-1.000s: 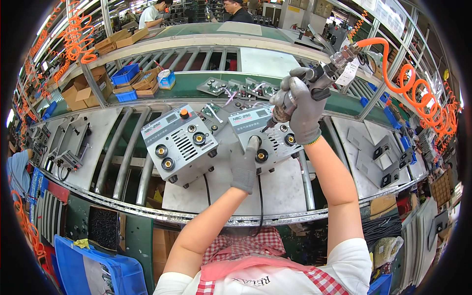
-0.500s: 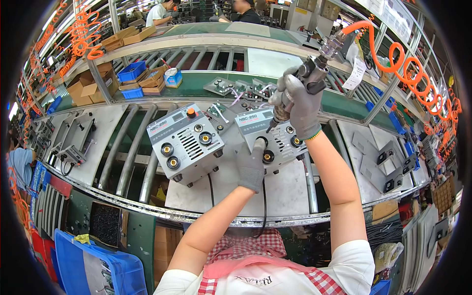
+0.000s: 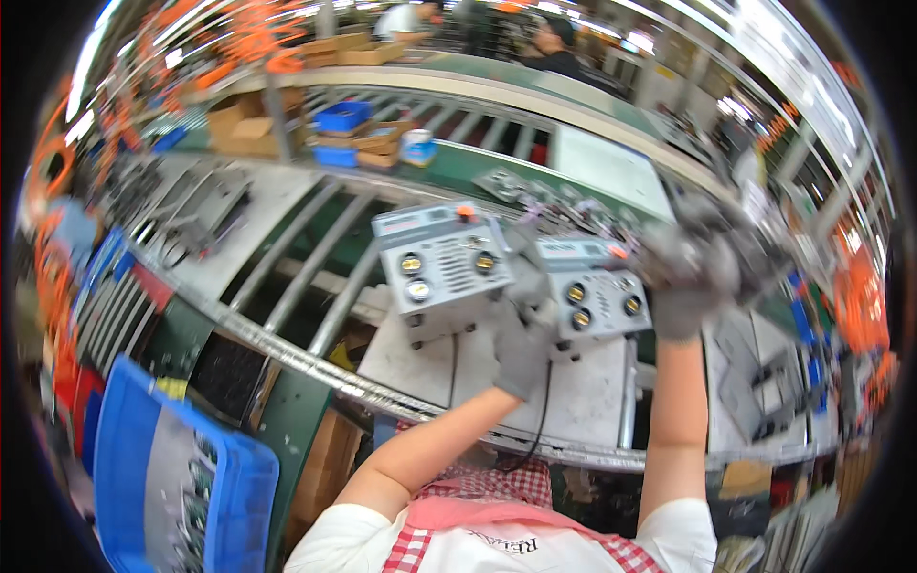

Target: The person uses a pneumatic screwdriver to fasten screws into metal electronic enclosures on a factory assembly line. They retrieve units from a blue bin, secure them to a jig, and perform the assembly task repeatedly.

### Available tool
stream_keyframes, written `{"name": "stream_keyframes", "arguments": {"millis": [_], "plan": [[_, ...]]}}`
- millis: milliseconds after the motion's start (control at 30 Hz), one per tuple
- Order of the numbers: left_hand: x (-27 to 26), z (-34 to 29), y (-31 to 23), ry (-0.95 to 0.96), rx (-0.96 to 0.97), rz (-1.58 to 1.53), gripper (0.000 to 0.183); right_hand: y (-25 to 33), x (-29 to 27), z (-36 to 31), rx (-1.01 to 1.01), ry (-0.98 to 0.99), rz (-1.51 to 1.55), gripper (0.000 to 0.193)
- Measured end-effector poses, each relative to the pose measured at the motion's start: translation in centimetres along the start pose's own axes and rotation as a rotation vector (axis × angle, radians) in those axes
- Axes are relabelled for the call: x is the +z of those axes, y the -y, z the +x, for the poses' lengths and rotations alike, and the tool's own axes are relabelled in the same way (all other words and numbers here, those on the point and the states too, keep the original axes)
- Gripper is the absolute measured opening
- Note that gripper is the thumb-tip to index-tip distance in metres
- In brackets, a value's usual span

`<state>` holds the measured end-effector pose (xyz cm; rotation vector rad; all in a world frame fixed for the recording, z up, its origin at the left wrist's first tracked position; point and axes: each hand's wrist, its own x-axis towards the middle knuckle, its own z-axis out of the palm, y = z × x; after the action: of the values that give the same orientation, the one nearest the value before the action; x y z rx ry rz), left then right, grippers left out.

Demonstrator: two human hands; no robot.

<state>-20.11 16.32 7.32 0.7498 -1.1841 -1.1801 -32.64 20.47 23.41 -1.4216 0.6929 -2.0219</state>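
Two grey welding machines stand side by side on a pale board (image 3: 411,358), each with brass-centred sockets, vent slots and an orange knob on its front. My left hand (image 3: 523,355), in a grey glove, is between the left machine (image 3: 447,263) and the right machine (image 3: 600,296), at the latter's lower left side. Its fingers are smeared by motion. To the right of that machine, my gloved right hand (image 3: 690,272) is raised around a dark pistol-shaped air screwdriver (image 3: 750,239), strongly blurred. A black cable (image 3: 544,415) hangs down beside my left wrist.
Steel rollers (image 3: 306,253) run left of the machines. Behind them lie circuit boards (image 3: 535,196), blue bins (image 3: 342,116) and a cardboard box (image 3: 244,124). Grey metal panels (image 3: 755,382) lie at right. A large blue crate (image 3: 244,487) stands at lower left. Co-workers are at the far side.
The whole view has swung, shifting the bench rightward in the picture. My right hand has moved the screwdriver away from the right machine's front, lower and to the right. My left hand is off its sockets.
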Motion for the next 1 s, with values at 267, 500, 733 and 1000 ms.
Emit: {"name": "stream_keyframes", "arguments": {"millis": [267,500,733,1000], "plan": [[-5.5,-11.4,-9.2,0.839,-0.478,-0.739,0.058,0.9,2.0,-13.6,-0.869,0.454,-0.997,0.023],[-11.3,-12.5,-1.8,0.314,-0.54,-0.36,0.027,-7.4,-0.8,-30.9,1.133,0.427,-0.508,0.053],[-13.4,-10.7,-0.4,0.389,-0.347,0.119,0.033,-3.2,2.0,-27.1,0.342,0.132,-0.839,0.046],[-19.2,-5.3,-6.4,1.094,-0.369,1.099,0.04,-10.3,-2.3,-32.4,1.138,0.116,-0.242,0.033]]}}
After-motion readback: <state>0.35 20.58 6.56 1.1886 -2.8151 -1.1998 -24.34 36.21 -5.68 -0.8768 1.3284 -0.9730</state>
